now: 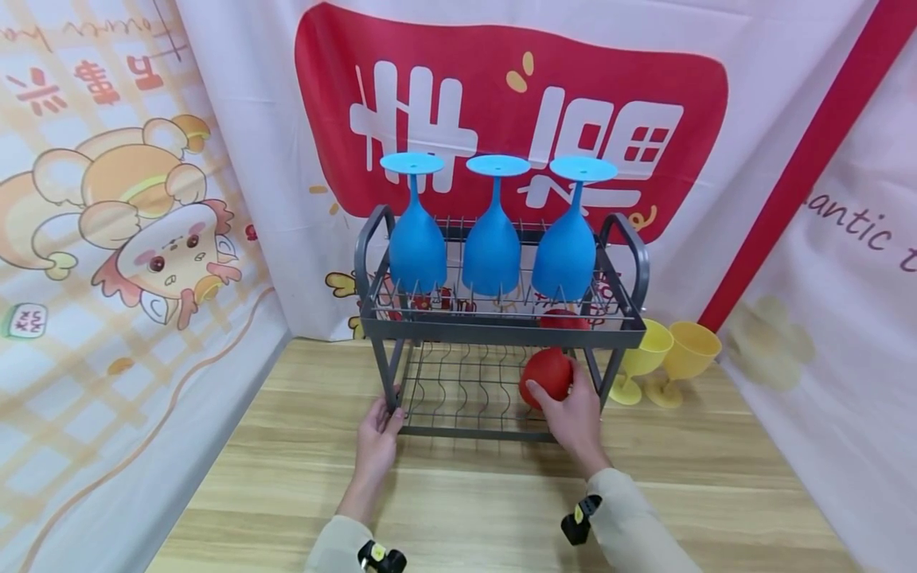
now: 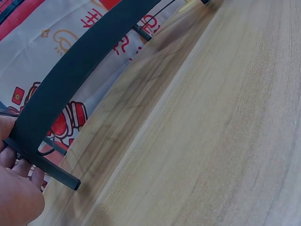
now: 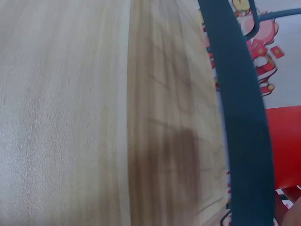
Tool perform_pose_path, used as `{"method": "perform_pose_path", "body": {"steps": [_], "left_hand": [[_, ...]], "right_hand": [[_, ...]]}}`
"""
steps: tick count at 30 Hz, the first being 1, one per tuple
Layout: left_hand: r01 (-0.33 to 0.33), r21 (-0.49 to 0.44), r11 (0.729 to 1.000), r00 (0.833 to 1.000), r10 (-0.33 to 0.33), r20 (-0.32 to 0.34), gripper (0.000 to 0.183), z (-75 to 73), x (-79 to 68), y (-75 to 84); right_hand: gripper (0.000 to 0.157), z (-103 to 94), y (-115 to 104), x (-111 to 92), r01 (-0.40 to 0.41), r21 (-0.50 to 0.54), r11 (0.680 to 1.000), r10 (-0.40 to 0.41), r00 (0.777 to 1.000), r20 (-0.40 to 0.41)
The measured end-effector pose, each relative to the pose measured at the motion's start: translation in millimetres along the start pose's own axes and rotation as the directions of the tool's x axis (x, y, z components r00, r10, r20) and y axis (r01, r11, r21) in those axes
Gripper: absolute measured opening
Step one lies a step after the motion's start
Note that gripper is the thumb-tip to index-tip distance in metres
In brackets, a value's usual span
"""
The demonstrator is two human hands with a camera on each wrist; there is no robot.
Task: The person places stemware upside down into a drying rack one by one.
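Observation:
A dark grey two-tier dish rack (image 1: 501, 330) stands on the wooden table. My right hand (image 1: 576, 410) grips a red goblet (image 1: 547, 378) at the right end of the lower tier. The goblet's bowl shows below the upper shelf, and more red shows through the wires above it; its stem is hidden. In the right wrist view the red goblet (image 3: 286, 146) is behind the rack's front bar (image 3: 242, 113). My left hand (image 1: 380, 438) holds the rack's lower front left corner, its fingers curled under the frame in the left wrist view.
Three blue goblets (image 1: 490, 251) stand upside down in a row on the upper tier. Two yellow goblets (image 1: 691, 350) stand upright on the table to the right of the rack. Printed cloth (image 1: 236, 119) hangs behind and at both sides.

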State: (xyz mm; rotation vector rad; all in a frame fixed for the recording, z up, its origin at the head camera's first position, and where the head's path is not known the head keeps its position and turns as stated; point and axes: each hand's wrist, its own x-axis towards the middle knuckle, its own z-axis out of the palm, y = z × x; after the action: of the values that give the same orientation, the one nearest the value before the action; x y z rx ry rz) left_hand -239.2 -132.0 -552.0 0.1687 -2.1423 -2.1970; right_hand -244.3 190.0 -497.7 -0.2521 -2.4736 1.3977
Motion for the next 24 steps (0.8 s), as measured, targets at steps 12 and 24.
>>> {"method": "perform_pose_path", "body": {"steps": [12,24], "left_hand": [[-0.018,0.011,1.0,1.0,0.018,-0.004,0.051,1.0,-0.3,-2.3],[-0.022,0.024,0.999,1.0,0.022,-0.005,0.05,-0.6,1.3,-3.8]], "right_hand": [[0.089,11.6,16,13,-0.083,-0.087,0.993,0.083,0.997,0.0],[0.09,13.5,18,25,-0.134,-0.062,0.989,0.135,0.99,0.027]]}}
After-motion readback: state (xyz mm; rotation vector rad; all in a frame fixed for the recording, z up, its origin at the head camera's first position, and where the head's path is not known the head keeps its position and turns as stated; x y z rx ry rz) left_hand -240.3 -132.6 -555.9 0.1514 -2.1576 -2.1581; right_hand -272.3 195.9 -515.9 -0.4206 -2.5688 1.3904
